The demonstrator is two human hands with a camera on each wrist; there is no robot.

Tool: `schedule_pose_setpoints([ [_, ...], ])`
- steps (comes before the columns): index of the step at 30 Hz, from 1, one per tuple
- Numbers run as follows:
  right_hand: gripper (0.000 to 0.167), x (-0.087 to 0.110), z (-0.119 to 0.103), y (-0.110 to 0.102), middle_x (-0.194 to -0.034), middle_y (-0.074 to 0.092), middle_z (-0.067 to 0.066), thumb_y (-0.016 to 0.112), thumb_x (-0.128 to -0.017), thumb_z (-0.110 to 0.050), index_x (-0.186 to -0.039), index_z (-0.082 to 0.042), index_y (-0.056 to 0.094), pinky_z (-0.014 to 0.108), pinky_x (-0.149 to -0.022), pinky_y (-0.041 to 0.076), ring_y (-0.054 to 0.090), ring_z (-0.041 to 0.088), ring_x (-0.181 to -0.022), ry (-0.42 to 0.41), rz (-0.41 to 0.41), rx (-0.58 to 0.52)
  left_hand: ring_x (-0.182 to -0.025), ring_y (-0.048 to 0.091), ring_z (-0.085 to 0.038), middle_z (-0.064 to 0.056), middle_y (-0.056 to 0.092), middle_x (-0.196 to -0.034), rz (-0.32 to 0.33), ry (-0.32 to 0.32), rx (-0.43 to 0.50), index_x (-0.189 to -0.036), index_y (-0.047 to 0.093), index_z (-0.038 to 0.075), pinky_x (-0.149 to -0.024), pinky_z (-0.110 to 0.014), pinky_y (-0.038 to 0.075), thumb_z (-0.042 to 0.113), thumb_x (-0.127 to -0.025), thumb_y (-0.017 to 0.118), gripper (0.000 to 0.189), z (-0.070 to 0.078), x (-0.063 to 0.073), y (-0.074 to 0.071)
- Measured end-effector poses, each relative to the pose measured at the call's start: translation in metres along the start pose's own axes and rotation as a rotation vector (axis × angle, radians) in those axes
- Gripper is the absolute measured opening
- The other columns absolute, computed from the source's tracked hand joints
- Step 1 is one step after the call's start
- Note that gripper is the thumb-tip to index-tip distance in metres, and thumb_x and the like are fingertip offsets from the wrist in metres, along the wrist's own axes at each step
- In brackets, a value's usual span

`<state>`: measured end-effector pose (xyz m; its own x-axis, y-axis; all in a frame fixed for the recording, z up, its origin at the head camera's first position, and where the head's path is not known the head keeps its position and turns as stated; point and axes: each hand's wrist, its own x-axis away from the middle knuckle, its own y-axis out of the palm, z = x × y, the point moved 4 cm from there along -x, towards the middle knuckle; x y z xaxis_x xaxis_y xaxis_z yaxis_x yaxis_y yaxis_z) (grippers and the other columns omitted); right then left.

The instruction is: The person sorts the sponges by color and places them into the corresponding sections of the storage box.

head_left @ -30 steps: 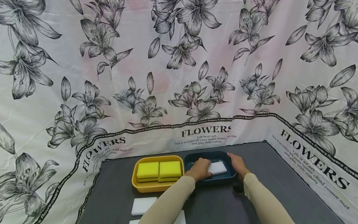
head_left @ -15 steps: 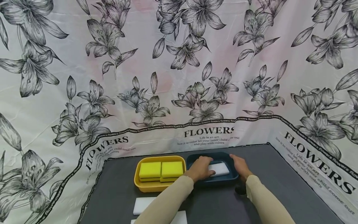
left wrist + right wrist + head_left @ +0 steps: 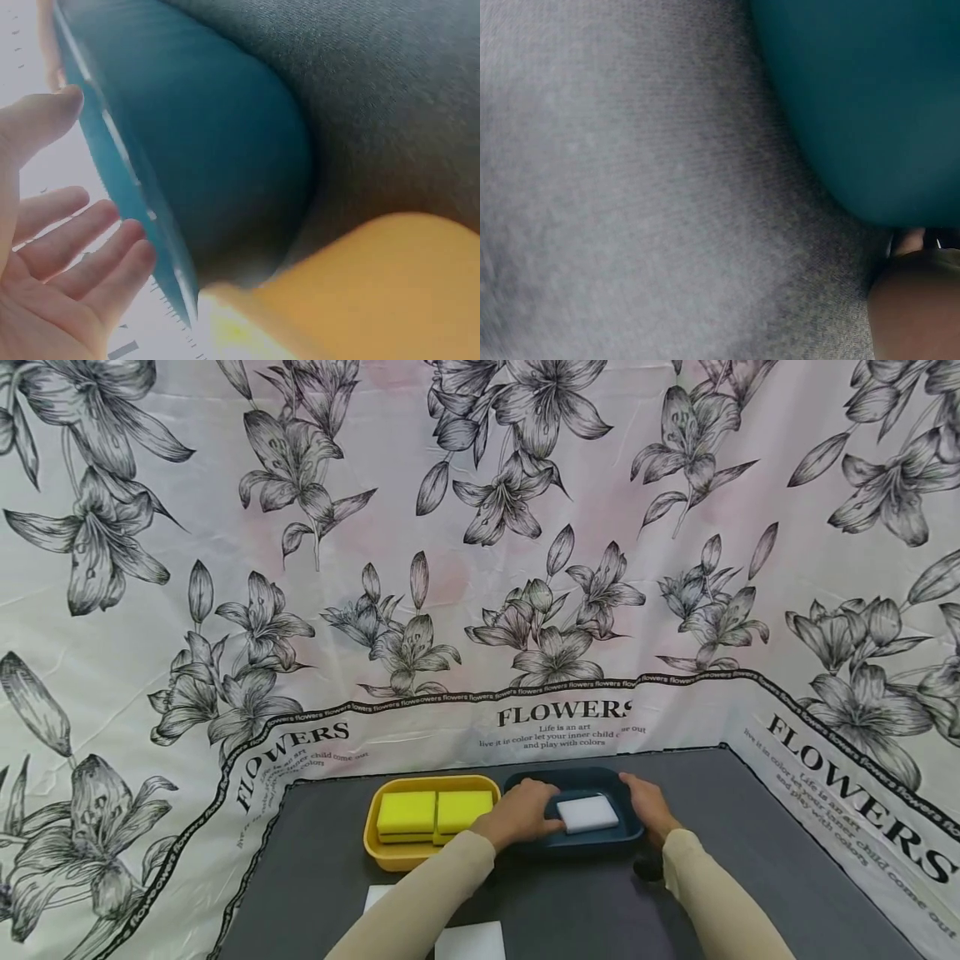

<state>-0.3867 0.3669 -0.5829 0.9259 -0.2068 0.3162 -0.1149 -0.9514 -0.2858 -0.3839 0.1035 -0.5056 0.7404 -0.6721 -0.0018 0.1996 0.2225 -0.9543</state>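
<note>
A white sponge point(image 3: 587, 814) lies flat in the dark blue tray point(image 3: 577, 850). My left hand point(image 3: 521, 814) hovers over the tray's left side, its thumb close to the sponge. In the left wrist view the fingers are spread and relaxed with nothing between them. My right hand point(image 3: 649, 806) holds the tray's right rim; most of its fingers are hidden in the right wrist view, where the tray's wall point(image 3: 877, 112) fills the upper right. Left of the blue tray stands a yellow tray point(image 3: 397, 860) with several yellow sponges point(image 3: 406, 814) stacked in two piles.
White sponges point(image 3: 471, 941) lie on the dark grey table point(image 3: 570, 914) in front, partly hidden by the left sleeve. A small black object point(image 3: 648, 867) sits under the right wrist. A flowered cloth point(image 3: 450, 610) hangs behind and along both sides.
My left hand has let go of the white sponge and drawn back left, uncovering it in the blue tray. The right hand stays at the rim. The head view has shifted slightly.
</note>
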Motion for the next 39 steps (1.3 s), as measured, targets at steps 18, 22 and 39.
schedule_pose_setpoints([
  [18, 0.088, -0.005, 0.000, -0.001, -0.178, 0.017, 0.033, 0.036, -0.115, -0.058, -0.170, 0.009, 0.020, 0.068, -0.134, 0.014, 0.020, 0.051, -0.164, -0.010, -0.009, -0.001, -0.134, 0.067, -0.017, -0.003, 0.070, -0.147, 0.035, 0.152, -0.257, -0.150, 0.065, 0.012, -0.112, -0.033, 0.056, 0.049, -0.102, 0.077, 0.061, -0.002, 0.071, -0.030],
  [22, 0.087, -0.007, -0.001, 0.000, -0.178, 0.018, 0.032, 0.036, -0.115, -0.057, -0.171, 0.008, 0.020, 0.068, -0.134, 0.015, 0.021, 0.051, -0.164, -0.013, -0.015, -0.005, -0.130, 0.069, -0.013, 0.001, 0.071, -0.144, 0.000, 0.179, -0.306, -0.149, 0.066, 0.014, -0.110, -0.029, 0.057, 0.053, -0.101, 0.077, 0.063, -0.004, 0.087, -0.038],
  [39, 0.087, -0.012, -0.002, 0.000, -0.177, 0.020, 0.033, 0.034, -0.115, -0.057, -0.170, 0.009, 0.021, 0.065, -0.135, 0.017, 0.026, 0.049, -0.160, -0.015, -0.020, 0.005, -0.071, 0.050, -0.002, 0.014, 0.058, -0.079, -0.222, 0.201, -0.342, -0.116, 0.076, 0.019, -0.065, -0.020, 0.046, 0.051, -0.082, 0.097, 0.051, -0.026, 0.146, -0.047],
])
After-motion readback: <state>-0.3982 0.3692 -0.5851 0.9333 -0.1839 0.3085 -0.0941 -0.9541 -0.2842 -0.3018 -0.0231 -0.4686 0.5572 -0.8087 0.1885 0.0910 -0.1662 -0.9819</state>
